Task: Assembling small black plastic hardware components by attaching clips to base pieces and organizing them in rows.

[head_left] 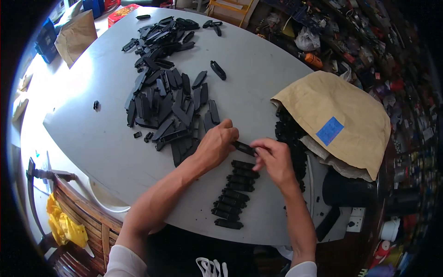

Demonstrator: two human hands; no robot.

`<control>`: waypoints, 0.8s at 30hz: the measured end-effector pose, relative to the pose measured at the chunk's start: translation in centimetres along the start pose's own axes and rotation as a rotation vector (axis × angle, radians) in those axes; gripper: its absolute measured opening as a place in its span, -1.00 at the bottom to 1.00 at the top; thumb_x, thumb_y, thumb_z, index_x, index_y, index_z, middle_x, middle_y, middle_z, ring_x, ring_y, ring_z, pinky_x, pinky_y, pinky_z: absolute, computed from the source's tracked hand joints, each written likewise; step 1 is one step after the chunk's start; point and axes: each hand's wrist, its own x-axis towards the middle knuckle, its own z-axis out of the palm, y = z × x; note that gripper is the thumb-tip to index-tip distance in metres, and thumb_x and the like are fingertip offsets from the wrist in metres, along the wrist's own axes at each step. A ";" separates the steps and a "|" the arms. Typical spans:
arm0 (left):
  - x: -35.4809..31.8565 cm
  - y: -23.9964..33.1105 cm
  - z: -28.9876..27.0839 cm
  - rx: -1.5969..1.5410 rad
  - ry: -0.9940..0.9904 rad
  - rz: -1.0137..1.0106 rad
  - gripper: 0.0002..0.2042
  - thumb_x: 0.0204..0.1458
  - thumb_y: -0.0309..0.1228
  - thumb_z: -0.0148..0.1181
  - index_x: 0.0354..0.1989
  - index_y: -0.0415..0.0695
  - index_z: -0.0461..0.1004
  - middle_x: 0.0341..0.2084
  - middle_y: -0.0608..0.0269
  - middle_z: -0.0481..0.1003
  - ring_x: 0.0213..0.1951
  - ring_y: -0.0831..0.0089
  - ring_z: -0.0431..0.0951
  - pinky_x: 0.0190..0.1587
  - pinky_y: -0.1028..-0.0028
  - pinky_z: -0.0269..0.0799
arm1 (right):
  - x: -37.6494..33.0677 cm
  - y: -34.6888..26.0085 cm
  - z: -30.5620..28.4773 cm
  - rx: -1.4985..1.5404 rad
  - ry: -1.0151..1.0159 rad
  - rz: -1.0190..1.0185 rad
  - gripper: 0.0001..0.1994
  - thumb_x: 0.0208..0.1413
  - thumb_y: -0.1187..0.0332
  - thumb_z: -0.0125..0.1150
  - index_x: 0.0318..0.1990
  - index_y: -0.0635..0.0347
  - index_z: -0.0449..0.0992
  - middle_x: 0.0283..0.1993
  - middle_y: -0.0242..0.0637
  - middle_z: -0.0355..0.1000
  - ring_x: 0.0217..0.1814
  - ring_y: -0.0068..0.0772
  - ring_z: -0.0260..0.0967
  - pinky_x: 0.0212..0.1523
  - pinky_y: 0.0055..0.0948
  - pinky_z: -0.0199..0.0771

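Between my two hands is a slim black plastic piece (pixel 244 147), held above the grey table (pixel 258 101). My left hand (pixel 218 141) is closed on its left end. At its right end, the thumb and fingers of my right hand (pixel 276 160) pinch together, partly hidden by the hand itself. Just below, a column of similar black pieces (pixel 234 194) lies side by side, running toward the table's near edge. A large loose pile of flat black plastic parts (pixel 164 104) spreads beyond my left hand.
A tan paper sack (pixel 341 115) with a blue patch lies at the right, small black parts (pixel 288 131) spilling from its mouth. A black cylinder (pixel 348 188) and a white socket strip (pixel 355 219) are at the lower right. A wooden chair (pixel 87 217) with a yellow bag stands lower left.
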 end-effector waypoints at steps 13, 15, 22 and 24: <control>-0.1 -0.6 0.6 0.013 0.049 0.002 -0.83 -0.29 -0.57 0.30 -0.46 -0.27 0.47 -0.40 0.07 0.37 -0.29 0.07 0.46 -0.27 0.22 0.37 | 4.0 -1.0 2.8 -0.262 -0.038 -0.038 -0.94 -0.07 0.62 0.14 -0.52 0.38 0.40 -0.64 -0.27 0.38 -0.67 -0.54 0.34 -0.70 -0.49 0.34; 0.1 -0.2 0.5 -0.006 0.031 0.012 -0.84 -0.29 -0.58 0.29 -0.48 -0.27 0.46 -0.41 0.07 0.37 -0.31 0.06 0.46 -0.28 0.22 0.37 | 4.4 -0.3 2.4 -0.373 -0.052 -0.089 -0.92 -0.12 0.60 0.17 -0.53 0.37 0.39 -0.63 -0.19 0.39 -0.64 -0.42 0.38 -0.64 -0.42 0.35; 0.0 0.0 0.4 -0.035 0.024 0.028 -0.85 -0.31 -0.60 0.29 -0.49 -0.26 0.48 -0.43 0.09 0.37 -0.33 0.05 0.46 -0.31 0.23 0.38 | 5.0 -0.6 2.4 -0.497 -0.083 -0.063 -0.92 -0.19 0.55 0.23 -0.51 0.34 0.44 -0.49 -0.03 0.46 -0.40 0.00 0.45 -0.35 -0.21 0.42; -0.1 -0.1 0.5 -0.001 0.056 0.020 -0.85 -0.32 -0.60 0.30 -0.50 -0.24 0.50 -0.44 0.10 0.38 -0.33 0.07 0.46 -0.32 0.22 0.38 | 5.2 -1.4 2.3 -0.522 -0.154 -0.027 -0.90 -0.20 0.51 0.26 -0.50 0.30 0.46 -0.46 -0.05 0.48 -0.35 0.04 0.45 -0.33 -0.18 0.42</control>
